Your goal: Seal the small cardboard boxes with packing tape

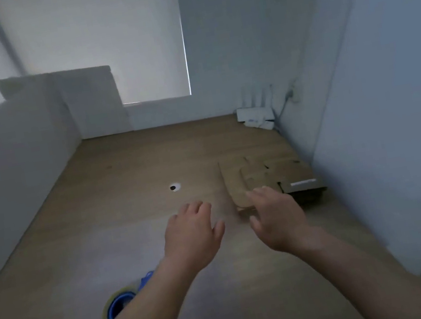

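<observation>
Both my bare hands reach forward over the wooden desk [122, 175], fingers spread and holding nothing. My right hand [276, 218] nears the flattened brown cardboard boxes [271, 176]; my left hand [191, 233] hovers beside. The blue-cored roll of packing tape [118, 305] waits nearby, under my left forearm.

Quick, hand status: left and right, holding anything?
Left hand: open, holding nothing.
Right hand: open, holding nothing; over the near edge of the flattened cardboard, contact unclear.
</observation>
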